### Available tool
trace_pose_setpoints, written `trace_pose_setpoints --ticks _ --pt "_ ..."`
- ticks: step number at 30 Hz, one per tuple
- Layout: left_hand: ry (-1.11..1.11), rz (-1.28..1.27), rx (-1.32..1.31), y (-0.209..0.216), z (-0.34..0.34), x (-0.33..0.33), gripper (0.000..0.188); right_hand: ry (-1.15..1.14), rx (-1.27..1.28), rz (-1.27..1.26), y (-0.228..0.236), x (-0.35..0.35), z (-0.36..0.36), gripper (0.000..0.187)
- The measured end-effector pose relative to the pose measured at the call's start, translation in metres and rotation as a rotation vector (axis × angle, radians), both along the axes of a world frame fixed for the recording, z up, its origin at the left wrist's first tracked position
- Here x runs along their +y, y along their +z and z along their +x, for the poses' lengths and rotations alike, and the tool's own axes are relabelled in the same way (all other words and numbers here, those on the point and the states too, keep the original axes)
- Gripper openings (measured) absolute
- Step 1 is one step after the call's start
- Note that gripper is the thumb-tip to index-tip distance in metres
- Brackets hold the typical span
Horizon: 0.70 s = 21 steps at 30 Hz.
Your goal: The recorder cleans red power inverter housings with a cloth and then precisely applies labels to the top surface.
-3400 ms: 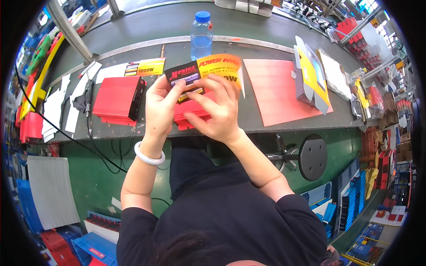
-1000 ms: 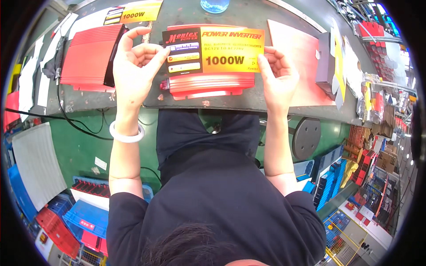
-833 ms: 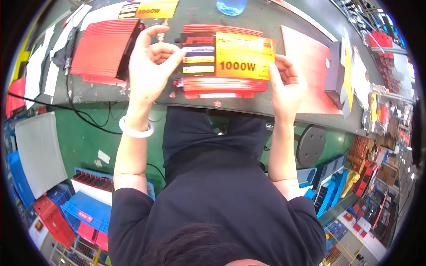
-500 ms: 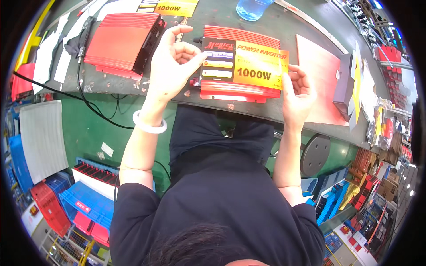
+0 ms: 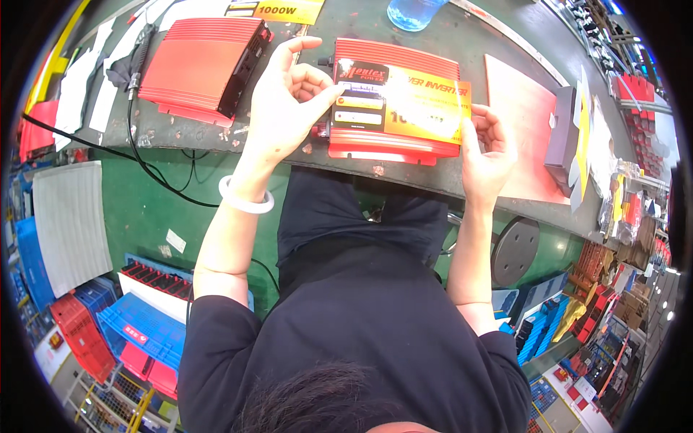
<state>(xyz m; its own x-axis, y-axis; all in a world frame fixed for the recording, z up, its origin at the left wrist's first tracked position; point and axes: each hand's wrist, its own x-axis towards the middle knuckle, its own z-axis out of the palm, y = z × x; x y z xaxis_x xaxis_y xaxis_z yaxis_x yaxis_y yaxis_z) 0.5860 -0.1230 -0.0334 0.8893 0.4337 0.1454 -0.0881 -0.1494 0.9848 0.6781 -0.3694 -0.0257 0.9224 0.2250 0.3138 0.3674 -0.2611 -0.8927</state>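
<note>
A yellow-and-black label lies over the top of a red finned power inverter on the workbench, its right end reaching past the casing. At the label's left edge, my left hand has thumb and index finger pinched together. My right hand pinches the opposite edge between thumb and curled fingers. Whether the label's middle touches the casing, I cannot tell. A second red inverter, without a label on top, sits to the left of my left hand.
Another yellow label lies at the bench's far side near a blue container. A pink sheet and a dark open box are on the right. A black cable hangs over the bench's near edge at left.
Both hands keep their pinch on the label's edges. Glare now washes over the label's middle, as its surface seems to have tilted or bent slightly. The whole view shifted a little.
</note>
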Motion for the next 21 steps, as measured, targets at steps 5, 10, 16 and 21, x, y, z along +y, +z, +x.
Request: trace_pose_setpoints --ticks 5,10,16,21 --pt "-0.003 0.021 0.002 0.001 0.0008 -0.0007 0.056 0.0 -0.02 -0.01 0.0012 0.0002 -0.0005 0.022" --pt "-0.007 -0.001 -0.01 0.0017 0.0003 -0.002 0.056 0.001 -0.019 -0.016 0.0001 -0.0008 0.0002 0.022" --pt "-0.011 -0.003 -0.02 0.0011 0.0002 -0.0024 0.057 0.003 -0.019 -0.017 0.0003 -0.001 -0.0001 0.022" --pt "-0.014 -0.012 -0.041 0.0007 -0.0002 -0.0034 0.056 -0.007 -0.05 -0.031 -0.0029 -0.0032 0.0013 0.022"
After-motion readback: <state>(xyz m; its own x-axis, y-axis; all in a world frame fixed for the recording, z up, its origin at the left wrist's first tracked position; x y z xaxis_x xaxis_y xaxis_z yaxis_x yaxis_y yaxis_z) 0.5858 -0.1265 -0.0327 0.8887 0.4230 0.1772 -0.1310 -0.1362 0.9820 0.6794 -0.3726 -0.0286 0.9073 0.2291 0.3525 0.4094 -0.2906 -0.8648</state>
